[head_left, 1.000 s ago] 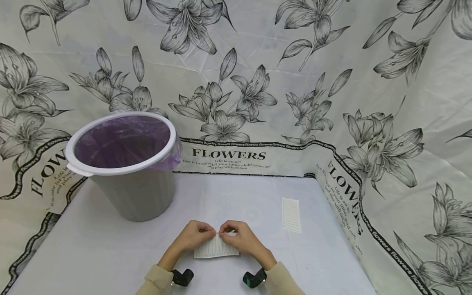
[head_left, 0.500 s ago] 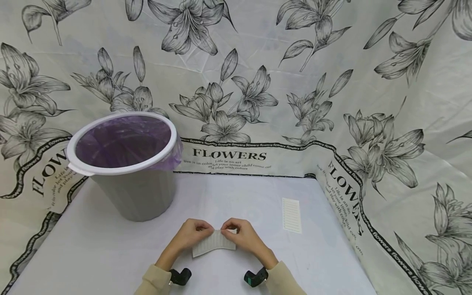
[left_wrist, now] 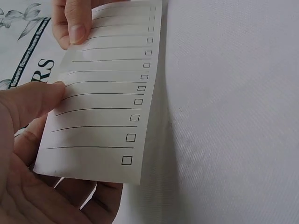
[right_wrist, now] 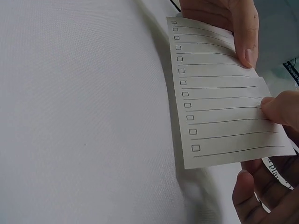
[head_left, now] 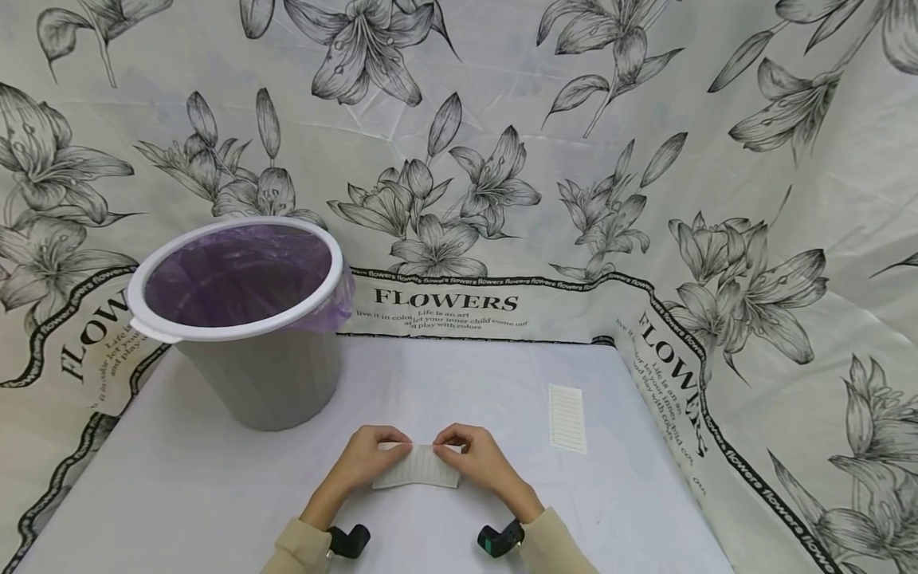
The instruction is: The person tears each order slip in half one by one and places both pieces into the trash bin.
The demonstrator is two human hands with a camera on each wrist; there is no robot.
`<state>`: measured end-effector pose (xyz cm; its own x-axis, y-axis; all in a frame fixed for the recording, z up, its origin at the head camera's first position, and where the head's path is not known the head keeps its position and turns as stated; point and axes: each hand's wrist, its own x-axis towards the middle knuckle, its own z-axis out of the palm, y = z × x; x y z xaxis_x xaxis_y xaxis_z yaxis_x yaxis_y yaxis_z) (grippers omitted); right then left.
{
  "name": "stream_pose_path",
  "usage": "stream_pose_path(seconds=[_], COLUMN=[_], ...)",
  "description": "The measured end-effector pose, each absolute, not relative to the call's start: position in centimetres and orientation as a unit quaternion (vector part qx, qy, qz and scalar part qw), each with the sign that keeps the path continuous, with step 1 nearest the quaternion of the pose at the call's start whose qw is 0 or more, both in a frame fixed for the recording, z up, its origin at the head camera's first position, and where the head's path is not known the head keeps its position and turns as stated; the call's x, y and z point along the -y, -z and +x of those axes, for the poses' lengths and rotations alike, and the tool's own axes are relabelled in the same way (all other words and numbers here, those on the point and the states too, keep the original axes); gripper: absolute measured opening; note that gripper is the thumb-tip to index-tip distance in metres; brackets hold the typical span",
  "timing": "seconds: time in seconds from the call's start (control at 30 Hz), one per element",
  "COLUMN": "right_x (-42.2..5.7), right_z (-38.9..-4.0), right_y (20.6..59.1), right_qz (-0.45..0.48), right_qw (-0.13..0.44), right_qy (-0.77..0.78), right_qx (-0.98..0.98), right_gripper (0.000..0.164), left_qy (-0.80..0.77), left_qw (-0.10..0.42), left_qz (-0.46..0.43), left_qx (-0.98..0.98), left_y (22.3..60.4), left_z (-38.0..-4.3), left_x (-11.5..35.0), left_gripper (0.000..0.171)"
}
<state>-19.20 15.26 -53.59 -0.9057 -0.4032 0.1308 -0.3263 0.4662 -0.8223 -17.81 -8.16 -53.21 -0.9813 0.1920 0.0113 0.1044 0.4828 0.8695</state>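
Observation:
A white checklist sheet (head_left: 419,472), printed with ruled lines and small boxes, is held between both hands. My left hand (head_left: 364,462) pinches its far edge, thumb on the printed face and fingers behind. My right hand (head_left: 476,464) pinches the same edge a short gap to the right. In the left wrist view, the sheet (left_wrist: 105,107) bends gently, its boxes along the side away from the thumbs. The right wrist view shows a small step in the edge of the sheet (right_wrist: 219,100) between the two thumbs. Most fingers are hidden behind the paper.
Another lined paper strip (head_left: 567,419) lies flat on the white table (head_left: 459,383) to the right. A grey bin (head_left: 265,383) with a white rim and purple liner stands at the back left. A flower-printed cloth (head_left: 445,191) surrounds the table at the back and sides.
Both hands have moved slightly apart along the sheet's edge. The sheet has shifted a little away from the body, and its near edge now curves.

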Motion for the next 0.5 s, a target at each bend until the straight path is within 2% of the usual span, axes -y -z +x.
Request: stream_pose_path(seconds=[0.5], right_x=[-15.49], right_z=[-19.18], right_y=[53.63], right_qz=[-0.206], right_qw=[0.054], right_qy=[0.458], right_qx=[-0.863], right_gripper=[0.009], left_qy=[-0.5], left_qw=[0.047], left_qz=[0.086], left_qx=[-0.86], left_y=[53.01], left_z=[-17.41], left_x=[8.36], left_gripper=[0.01])
